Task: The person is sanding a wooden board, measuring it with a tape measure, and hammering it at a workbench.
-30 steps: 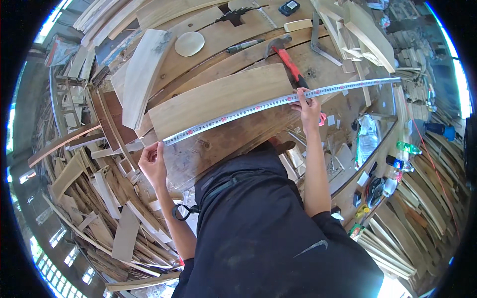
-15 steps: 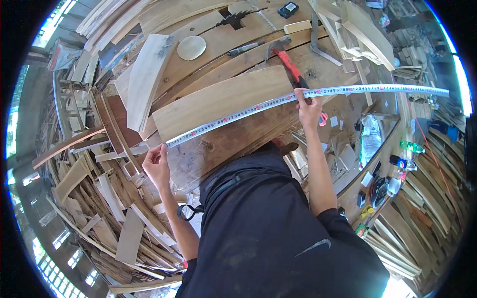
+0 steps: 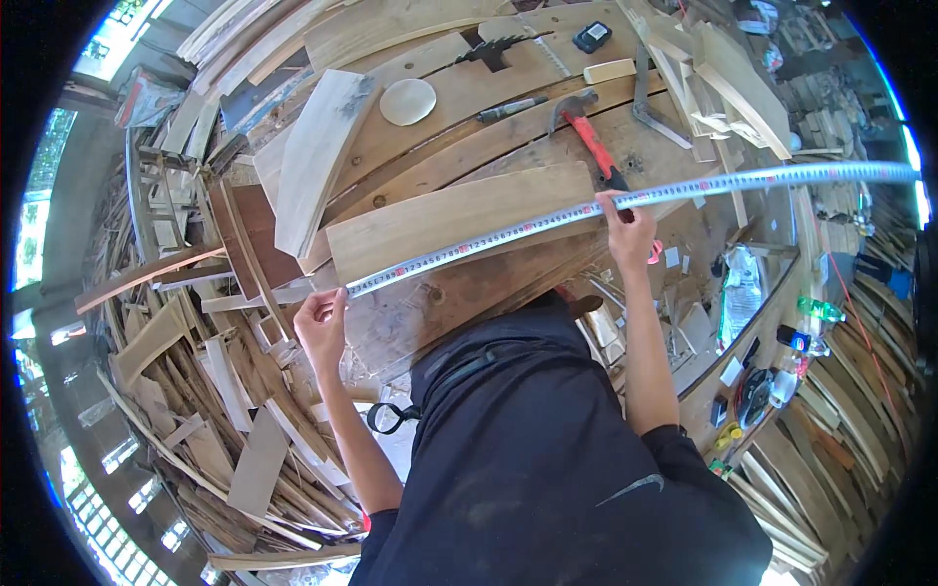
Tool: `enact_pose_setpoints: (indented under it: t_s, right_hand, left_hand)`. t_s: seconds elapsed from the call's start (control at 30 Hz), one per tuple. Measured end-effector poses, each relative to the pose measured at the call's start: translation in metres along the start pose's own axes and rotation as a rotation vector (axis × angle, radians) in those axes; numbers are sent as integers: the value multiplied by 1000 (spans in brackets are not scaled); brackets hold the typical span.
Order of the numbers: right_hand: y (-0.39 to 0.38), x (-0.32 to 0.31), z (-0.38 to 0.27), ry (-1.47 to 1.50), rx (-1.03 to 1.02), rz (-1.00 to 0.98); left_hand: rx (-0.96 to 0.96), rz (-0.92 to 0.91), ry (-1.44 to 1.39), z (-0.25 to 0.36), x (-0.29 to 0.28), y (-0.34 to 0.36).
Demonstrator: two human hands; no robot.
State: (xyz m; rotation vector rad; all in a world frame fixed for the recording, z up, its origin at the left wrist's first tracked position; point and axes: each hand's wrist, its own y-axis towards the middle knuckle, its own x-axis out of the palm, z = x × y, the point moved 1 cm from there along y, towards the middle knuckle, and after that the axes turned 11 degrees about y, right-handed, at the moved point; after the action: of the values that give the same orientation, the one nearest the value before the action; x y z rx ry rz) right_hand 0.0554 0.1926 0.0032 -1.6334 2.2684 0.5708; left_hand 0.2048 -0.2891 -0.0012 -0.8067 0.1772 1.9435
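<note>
A long white tape measure (image 3: 508, 234) stretches along the near edge of a flat wooden board (image 3: 459, 217) lying on the workbench. Its end is pinched between the thumb and finger of my left hand (image 3: 322, 317), just off the board's near left corner. My right hand (image 3: 630, 230) grips the blade close to the board's right end. Beyond that hand the tape runs on to the right, over the bench and out toward the rim of the view. A claw hammer (image 3: 591, 142) with a red and black handle lies just past my right hand.
A thick curved wood piece (image 3: 318, 161) lies left of the board. Farther back are a pale wooden disc (image 3: 407, 102), a toothed blade (image 3: 489, 51) and a metal square (image 3: 648, 107). Heaps of offcuts (image 3: 205, 420) fill the left; bottles (image 3: 819, 310) stand at right.
The whole scene has shifted a little right and down in the view. Both hands keep their hold on the tape, which lies along the same board edge.
</note>
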Motion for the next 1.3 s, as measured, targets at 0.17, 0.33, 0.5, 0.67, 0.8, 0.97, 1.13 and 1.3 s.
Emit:
enact_pose_setpoints:
  t_s: [0.17,0.33,0.5,0.67,0.8,0.97,1.13,1.3]
  right_hand:
    - [42,17,-3,-52,39,-63]
    - [54,37,-8,6,-96,-67]
    - [58,39,1,8,-80,-82]
    - [54,33,-4,107,-141,-81]
    - [49,33,3,85,-191,-60]
    - [13,16,-5,140,-201,7]
    - [-26,2,4,67,6,21]
    - [-38,-2,40,102,-32,235]
  left_hand:
    - [5,-33,-19,0,-2,-1]
    - [8,-25,-74,-7,-2,-6]
    - [-3,-20,-77,-3,4,-8]
    - [14,-78,-84,3,2,-1]
    - [20,-68,-103,9,2,15]
    - [4,86,-40,45,1,45]
    - [111,165,106,45,16,70]
    - [98,119,147,45,20,89]
